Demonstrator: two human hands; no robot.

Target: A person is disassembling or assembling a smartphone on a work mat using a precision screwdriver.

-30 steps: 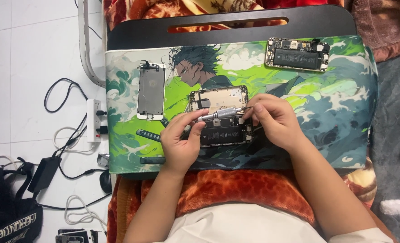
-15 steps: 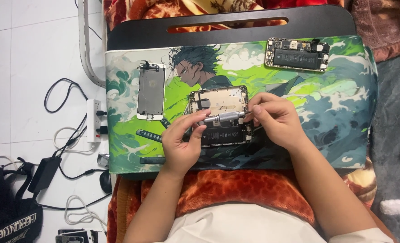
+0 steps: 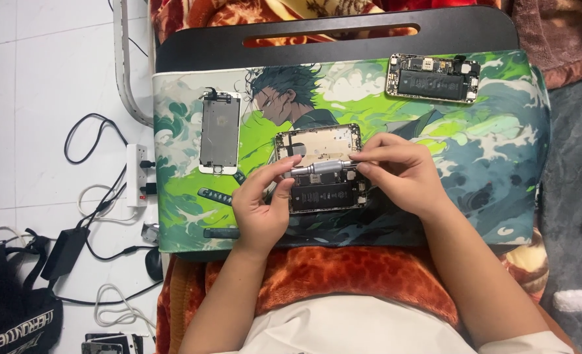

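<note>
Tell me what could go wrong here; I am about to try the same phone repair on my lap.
The screwdriver is held between both hands, left hand and right hand, right over the open phone; a slip could gouge its battery or board. The tray rests on blanket-covered legs, so a shift might slide the loose screen or second phone off. Any small screws could vanish into the blanket.

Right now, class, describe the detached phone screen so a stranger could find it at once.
Start at the green illustrated mat on the black lap tray. Near the mat's left edge lies the phone screen panel, upright and alone. Unlike the two opened phone bodies, it is flat, silver-backed, white-framed and shows no battery.
</note>
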